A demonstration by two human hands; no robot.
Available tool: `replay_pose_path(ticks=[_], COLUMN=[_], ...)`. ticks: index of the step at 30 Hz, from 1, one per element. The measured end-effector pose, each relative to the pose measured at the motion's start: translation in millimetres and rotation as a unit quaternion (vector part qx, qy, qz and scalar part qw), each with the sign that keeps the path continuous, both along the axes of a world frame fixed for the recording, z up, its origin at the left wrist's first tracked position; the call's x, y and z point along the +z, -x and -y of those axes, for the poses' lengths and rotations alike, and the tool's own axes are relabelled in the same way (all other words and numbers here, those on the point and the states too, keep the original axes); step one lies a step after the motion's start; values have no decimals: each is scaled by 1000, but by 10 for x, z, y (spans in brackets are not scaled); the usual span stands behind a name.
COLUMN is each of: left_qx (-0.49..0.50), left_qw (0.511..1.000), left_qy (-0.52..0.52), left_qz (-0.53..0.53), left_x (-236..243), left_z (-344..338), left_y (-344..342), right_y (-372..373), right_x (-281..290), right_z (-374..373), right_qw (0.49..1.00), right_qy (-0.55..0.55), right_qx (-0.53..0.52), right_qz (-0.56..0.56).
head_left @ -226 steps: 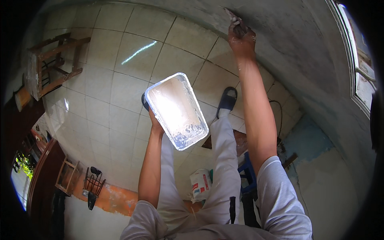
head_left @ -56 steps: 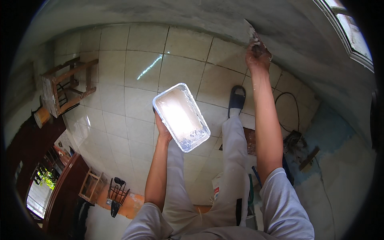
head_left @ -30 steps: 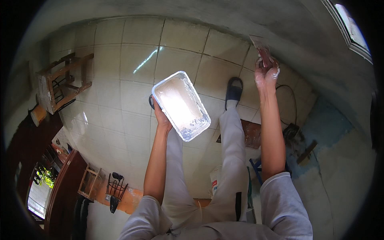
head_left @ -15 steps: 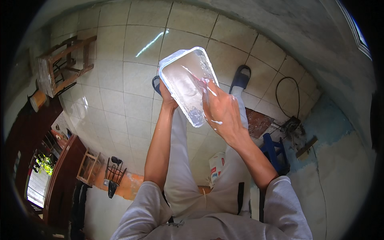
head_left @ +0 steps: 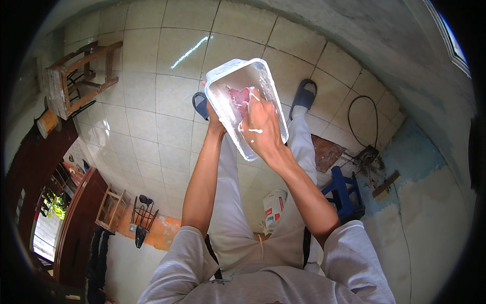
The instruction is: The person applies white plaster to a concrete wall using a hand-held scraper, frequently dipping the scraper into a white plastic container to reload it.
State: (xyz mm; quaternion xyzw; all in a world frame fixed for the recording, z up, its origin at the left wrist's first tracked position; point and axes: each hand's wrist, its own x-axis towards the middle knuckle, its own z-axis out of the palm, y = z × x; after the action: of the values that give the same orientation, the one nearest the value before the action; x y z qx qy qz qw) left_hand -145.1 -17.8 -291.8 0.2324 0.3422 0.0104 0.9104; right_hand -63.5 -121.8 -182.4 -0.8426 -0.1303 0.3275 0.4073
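A rectangular translucent plastic tub (head_left: 269,83), smeared inside with white paste, is held up in front of me, tilted. My left hand (head_left: 214,119) grips its left side; most of the fingers are hidden behind the tub. Inside the tub, my right hand (head_left: 262,126) is closed around a flat pinkish-red scraper (head_left: 238,98) coated with white paste. White blobs stick to the back of that hand. The scraper's lower edge is hard to make out against the paste.
Below are pale floor tiles (head_left: 177,131) and my sandalled feet. A blue plastic stool (head_left: 344,192), a looped cable (head_left: 377,119) and a white printed bag (head_left: 274,207) lie around my legs. Wooden stools (head_left: 63,93) stand at the left, near an open doorway.
My right hand has moved left and deeper into the tub, turning the scraper so its pinkish-red face shows more. The left hand keeps its hold on the tub.
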Motion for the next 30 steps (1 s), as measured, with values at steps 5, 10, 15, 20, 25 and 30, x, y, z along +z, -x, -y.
replay_pose_path(ticks=[5,10,15,20,25,30], left_qx=[-7,-32,-99,-85,-53,-23], left_qw=[999,998,987,993,992,996], left_qy=[-9,-1,-99,-35,-87,-35], left_qz=[-31,-57,-75,-75,-74,-76], left_x=[5,-92,164,-104,-263,-480], left_z=[-79,-128,-102,-53,-69,-31], left_y=[39,61,-218,-247,-211,-163], right_y=[66,-24,-207,-355,-608,-1032], right_x=[21,227,379,248,-175,-1305], right_z=[10,171,472,914,1166,1291], right_qw=[998,995,990,918,821,691], right_qy=[-50,-57,-12,-196,-324,-445], right_qx=[-35,-50,-48,-251,-372,-434], right_qz=[-33,-65,-132,-236,-287,-368])
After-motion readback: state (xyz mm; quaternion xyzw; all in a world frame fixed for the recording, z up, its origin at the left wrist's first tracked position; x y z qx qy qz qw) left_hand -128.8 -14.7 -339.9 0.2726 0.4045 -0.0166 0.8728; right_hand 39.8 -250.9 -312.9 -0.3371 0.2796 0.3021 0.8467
